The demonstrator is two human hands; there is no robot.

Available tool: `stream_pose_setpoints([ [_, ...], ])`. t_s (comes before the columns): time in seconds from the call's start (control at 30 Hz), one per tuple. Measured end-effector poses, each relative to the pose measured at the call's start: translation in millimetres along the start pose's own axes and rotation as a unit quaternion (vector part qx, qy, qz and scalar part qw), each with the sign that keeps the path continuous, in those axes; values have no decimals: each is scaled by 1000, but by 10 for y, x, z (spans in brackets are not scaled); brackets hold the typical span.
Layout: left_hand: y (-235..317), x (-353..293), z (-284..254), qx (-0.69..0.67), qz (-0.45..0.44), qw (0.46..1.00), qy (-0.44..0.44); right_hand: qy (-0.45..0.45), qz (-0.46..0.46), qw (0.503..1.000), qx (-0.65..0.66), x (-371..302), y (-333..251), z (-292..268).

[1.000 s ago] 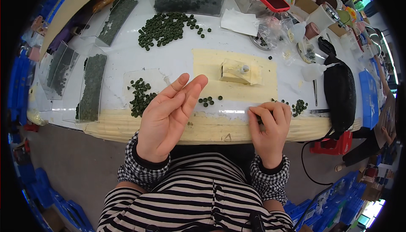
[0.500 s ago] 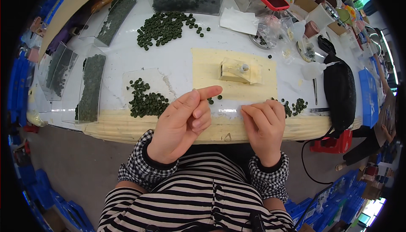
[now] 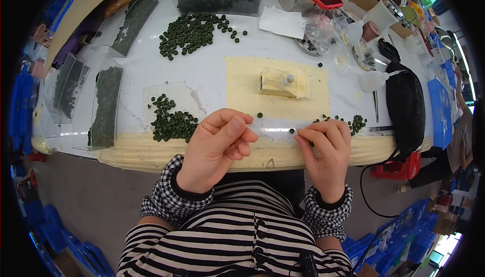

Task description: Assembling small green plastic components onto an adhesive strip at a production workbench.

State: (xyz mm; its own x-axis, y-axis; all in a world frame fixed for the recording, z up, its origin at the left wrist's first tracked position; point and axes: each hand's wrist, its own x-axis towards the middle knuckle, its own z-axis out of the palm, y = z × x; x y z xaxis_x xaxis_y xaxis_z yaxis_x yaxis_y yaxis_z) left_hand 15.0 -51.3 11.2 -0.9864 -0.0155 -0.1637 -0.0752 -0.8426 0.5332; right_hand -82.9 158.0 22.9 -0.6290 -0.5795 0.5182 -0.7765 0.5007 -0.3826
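Observation:
My left hand (image 3: pixel 216 148) is at the table's front edge, its thumb against the bent index finger; anything in that pinch is too small or hidden to make out. To its right, my right hand (image 3: pixel 327 150) is closed in a pinch, with a small dark green round piece (image 3: pixel 292 131) at its fingertips. Another loose green piece (image 3: pixel 259 115) lies just beyond my left fingertips. A heap of green pieces (image 3: pixel 172 120) sits left of my left hand, and a smaller group (image 3: pixel 357 124) lies beside my right hand, which partly covers some of them.
A tape-covered block (image 3: pixel 275 86) stands on a yellow sheet (image 3: pixel 242 103) ahead. Clear boxes of green pieces (image 3: pixel 106 105) line the left and back, near a large loose pile (image 3: pixel 187 34). At right are a white squeeze bottle (image 3: pixel 371 81), tweezers (image 3: pixel 376 106) and a black pouch (image 3: pixel 405 105).
My left index finger has bent in from its outstretched pose. My right hand has shifted slightly right, and a green piece now shows at its fingertips.

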Motion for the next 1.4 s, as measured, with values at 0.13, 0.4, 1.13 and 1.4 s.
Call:
stream_pose_setpoints([
  [0.13,-41,7,42,71,-8,996,48,-11,-20,1000,-16,23,-35,82],
  [0.4,-12,28,123,-7,-42,998,49,28,49,989,136,119,-210,50],
  [1.13,-265,9,166,246,180,952,34,92,70,970,215,142,-470,226],
  [1.4,-255,7,157,362,259,895,26,111,70,971,201,117,-526,232],
])
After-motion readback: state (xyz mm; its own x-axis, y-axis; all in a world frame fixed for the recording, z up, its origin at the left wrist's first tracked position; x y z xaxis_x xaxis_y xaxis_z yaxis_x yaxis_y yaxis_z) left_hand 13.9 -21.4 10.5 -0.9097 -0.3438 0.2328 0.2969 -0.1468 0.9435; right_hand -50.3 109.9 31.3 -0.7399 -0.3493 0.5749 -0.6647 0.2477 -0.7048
